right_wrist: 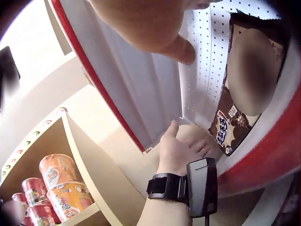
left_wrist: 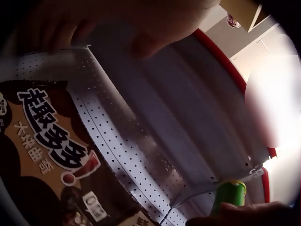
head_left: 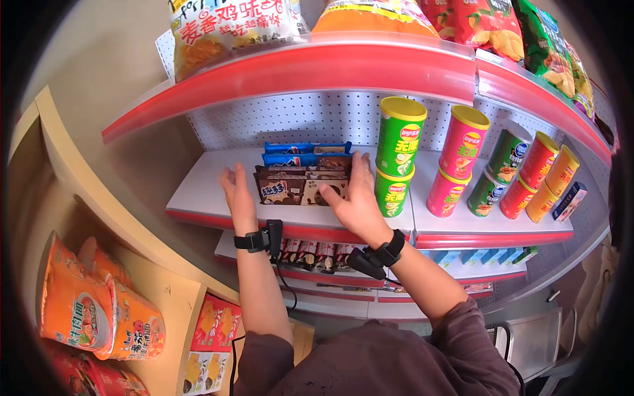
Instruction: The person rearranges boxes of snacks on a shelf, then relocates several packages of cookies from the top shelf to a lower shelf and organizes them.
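Note:
A row of brown cookie packs [head_left: 284, 191] stands on the white middle shelf [head_left: 211, 178], with blue packs [head_left: 290, 160] behind them. At the left end of the row, my left hand [head_left: 239, 201] is held with its fingers extended and palm turned toward the packs. My right hand [head_left: 360, 204] is at the right end, fingers pointing up and back, thumb reaching across the front pack. Neither hand grips anything. The left wrist view shows a brown cookie pack [left_wrist: 51, 141] up close. From the right wrist, my left hand [right_wrist: 181, 153] appears beside the brown packs [right_wrist: 230, 132].
Stacked green chip cans [head_left: 396, 155] stand just right of my right hand, with pink cans [head_left: 457, 162] and others beyond. A red-edged shelf [head_left: 290, 69] bearing snack bags overhangs the row. Cup noodles [head_left: 135, 320] fill a wooden shelf at left. Small packs [head_left: 317, 254] line a lower shelf.

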`<state>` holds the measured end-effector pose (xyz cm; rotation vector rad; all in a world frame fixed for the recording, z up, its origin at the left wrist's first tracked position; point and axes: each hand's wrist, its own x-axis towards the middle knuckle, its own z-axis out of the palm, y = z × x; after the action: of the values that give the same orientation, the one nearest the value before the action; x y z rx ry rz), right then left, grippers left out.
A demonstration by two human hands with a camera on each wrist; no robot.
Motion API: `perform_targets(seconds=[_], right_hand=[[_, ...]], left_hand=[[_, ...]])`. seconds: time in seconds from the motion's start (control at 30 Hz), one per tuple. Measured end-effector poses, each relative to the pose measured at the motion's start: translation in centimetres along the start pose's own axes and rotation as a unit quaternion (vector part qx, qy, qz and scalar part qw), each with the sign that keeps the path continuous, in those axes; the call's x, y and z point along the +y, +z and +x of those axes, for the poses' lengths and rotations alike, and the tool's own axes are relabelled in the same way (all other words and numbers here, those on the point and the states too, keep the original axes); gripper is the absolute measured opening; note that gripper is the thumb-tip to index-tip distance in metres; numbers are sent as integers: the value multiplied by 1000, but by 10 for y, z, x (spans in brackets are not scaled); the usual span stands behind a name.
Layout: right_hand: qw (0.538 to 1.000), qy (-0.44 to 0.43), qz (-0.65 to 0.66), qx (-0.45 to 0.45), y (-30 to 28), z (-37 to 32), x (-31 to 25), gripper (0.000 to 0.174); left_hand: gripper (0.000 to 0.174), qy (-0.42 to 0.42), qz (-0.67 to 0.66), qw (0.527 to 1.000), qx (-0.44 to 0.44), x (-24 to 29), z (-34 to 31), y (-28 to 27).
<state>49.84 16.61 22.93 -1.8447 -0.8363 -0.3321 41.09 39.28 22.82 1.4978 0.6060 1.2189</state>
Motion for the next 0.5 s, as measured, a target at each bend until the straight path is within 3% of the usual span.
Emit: perform_targets(seconds=[0.13, 0.37, 0.43, 0.5], right_hand=[[998, 40, 43, 12, 3, 9, 6, 105], [964, 125, 233, -18, 25, 14, 33, 109], [937, 142, 317, -37, 16, 12, 17, 109], [948, 129, 289, -26, 22, 13, 26, 108]], left_hand=[[96, -71, -91, 991, -71, -24, 30, -4], [111, -195, -173, 952, -162, -29, 49, 4], [112, -197, -162, 949, -187, -45, 58, 7], [112, -192, -148, 948, -205, -50, 61, 9]])
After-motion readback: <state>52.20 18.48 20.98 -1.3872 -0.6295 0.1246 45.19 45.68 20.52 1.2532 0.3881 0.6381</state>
